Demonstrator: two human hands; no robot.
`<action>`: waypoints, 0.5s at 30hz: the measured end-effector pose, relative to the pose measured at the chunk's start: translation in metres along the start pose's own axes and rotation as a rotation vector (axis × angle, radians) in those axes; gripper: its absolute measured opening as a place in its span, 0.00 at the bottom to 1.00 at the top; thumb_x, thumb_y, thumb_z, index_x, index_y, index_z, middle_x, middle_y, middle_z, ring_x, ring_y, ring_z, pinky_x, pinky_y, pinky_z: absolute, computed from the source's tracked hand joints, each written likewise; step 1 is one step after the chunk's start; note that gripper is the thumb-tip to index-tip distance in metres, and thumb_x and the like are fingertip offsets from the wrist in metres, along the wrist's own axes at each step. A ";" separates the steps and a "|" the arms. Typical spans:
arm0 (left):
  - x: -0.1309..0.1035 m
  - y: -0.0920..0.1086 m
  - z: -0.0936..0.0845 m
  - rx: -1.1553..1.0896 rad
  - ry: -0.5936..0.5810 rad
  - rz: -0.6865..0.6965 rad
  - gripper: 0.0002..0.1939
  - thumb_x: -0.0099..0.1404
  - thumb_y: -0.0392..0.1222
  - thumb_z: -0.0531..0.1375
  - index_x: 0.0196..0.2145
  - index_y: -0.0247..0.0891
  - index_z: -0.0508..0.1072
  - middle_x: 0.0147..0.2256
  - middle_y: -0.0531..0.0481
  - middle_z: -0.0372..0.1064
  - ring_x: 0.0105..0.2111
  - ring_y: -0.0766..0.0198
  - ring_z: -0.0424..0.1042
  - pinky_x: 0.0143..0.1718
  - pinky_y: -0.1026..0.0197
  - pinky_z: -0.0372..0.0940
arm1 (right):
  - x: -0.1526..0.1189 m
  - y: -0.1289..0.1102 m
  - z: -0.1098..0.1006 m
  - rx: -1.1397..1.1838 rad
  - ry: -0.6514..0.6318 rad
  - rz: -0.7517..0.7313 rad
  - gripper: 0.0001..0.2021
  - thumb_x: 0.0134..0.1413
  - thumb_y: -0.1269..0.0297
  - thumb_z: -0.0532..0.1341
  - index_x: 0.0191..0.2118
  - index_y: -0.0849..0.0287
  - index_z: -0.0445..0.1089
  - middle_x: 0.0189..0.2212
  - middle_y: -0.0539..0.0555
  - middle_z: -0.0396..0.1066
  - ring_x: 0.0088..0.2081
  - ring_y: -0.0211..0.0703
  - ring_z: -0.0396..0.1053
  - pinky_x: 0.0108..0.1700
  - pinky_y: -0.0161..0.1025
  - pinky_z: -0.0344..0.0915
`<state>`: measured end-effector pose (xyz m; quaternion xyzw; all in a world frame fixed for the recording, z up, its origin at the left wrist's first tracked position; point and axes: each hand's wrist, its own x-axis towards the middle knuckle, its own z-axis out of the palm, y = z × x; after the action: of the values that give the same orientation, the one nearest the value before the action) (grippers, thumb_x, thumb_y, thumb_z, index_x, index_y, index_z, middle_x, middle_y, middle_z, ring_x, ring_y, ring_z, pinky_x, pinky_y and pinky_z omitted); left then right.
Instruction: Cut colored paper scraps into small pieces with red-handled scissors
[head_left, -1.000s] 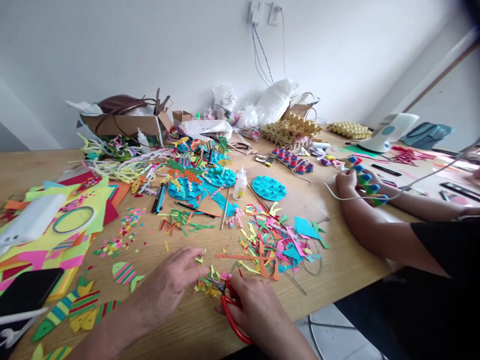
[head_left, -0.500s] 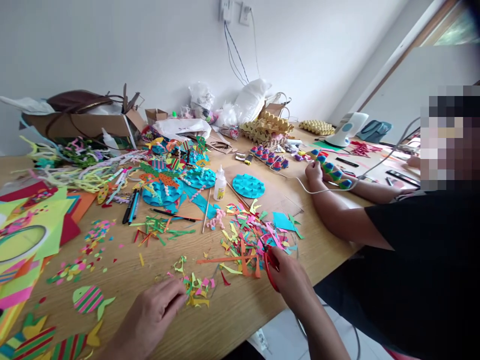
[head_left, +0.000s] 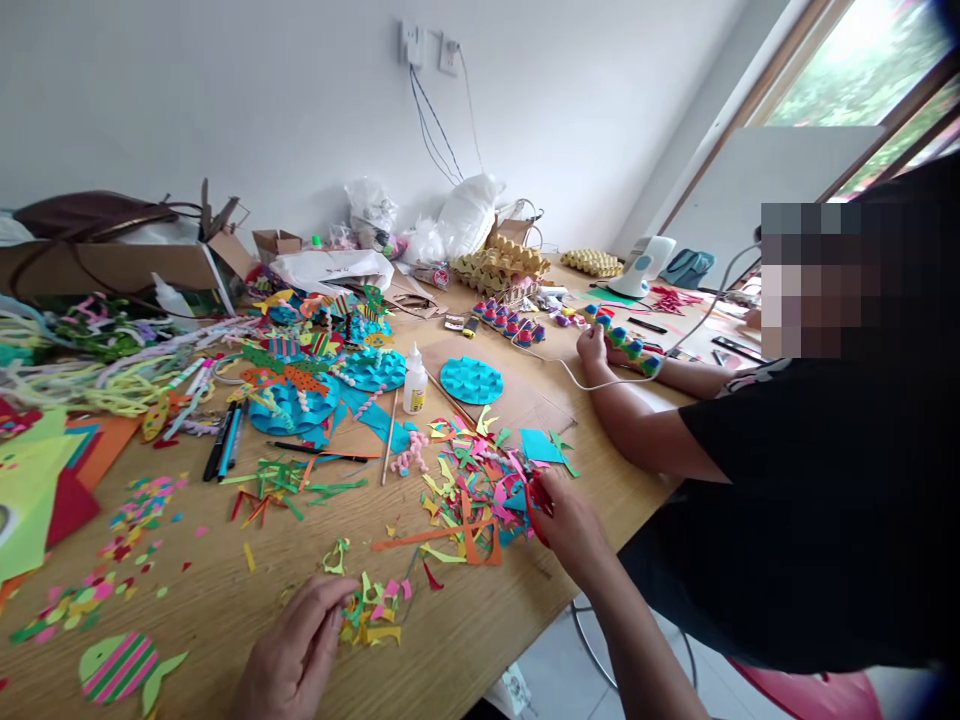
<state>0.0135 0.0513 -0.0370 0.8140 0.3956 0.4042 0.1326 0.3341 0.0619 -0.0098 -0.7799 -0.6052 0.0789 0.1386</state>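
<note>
One pair of red-handled scissors fills the right hand; the left hand curls, its grip unclear.

there's one pair of scissors, two nozzle bottles, two sockets.

From my end I see a wall socket at top centre, a brown bag upper left, a blue bag upper right.

Single head-worn camera: close above table, facing forward and down, wall beyond.
</note>
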 end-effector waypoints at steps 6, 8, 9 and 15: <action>0.000 -0.003 0.000 -0.048 -0.009 -0.010 0.08 0.63 0.39 0.53 0.38 0.45 0.70 0.30 0.50 0.77 0.30 0.65 0.78 0.33 0.73 0.70 | 0.007 -0.003 0.014 -0.026 -0.066 -0.159 0.14 0.46 0.77 0.53 0.40 0.60 0.65 0.40 0.57 0.70 0.43 0.45 0.65 0.41 0.36 0.57; -0.001 -0.003 0.000 -0.065 -0.007 -0.025 0.08 0.63 0.41 0.53 0.38 0.45 0.70 0.30 0.51 0.77 0.29 0.65 0.78 0.32 0.73 0.70 | 0.009 -0.003 0.014 -0.037 -0.070 -0.182 0.14 0.46 0.79 0.52 0.39 0.60 0.65 0.40 0.57 0.70 0.44 0.45 0.64 0.42 0.36 0.57; 0.000 -0.003 0.000 -0.077 0.000 -0.032 0.08 0.64 0.42 0.53 0.38 0.45 0.71 0.29 0.51 0.77 0.28 0.65 0.78 0.30 0.74 0.70 | 0.010 -0.003 0.014 -0.043 -0.067 -0.185 0.13 0.46 0.79 0.52 0.38 0.60 0.65 0.40 0.57 0.70 0.43 0.45 0.64 0.42 0.36 0.56; 0.006 -0.001 0.000 -0.092 0.022 -0.026 0.10 0.64 0.47 0.53 0.34 0.46 0.73 0.27 0.52 0.78 0.25 0.65 0.78 0.27 0.74 0.70 | 0.014 -0.002 0.013 -0.027 -0.020 -0.201 0.11 0.48 0.79 0.51 0.34 0.60 0.65 0.36 0.57 0.71 0.42 0.46 0.63 0.40 0.36 0.56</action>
<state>0.0151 0.0560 -0.0338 0.7974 0.3885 0.4289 0.1708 0.3320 0.0774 -0.0211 -0.7161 -0.6829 0.0639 0.1292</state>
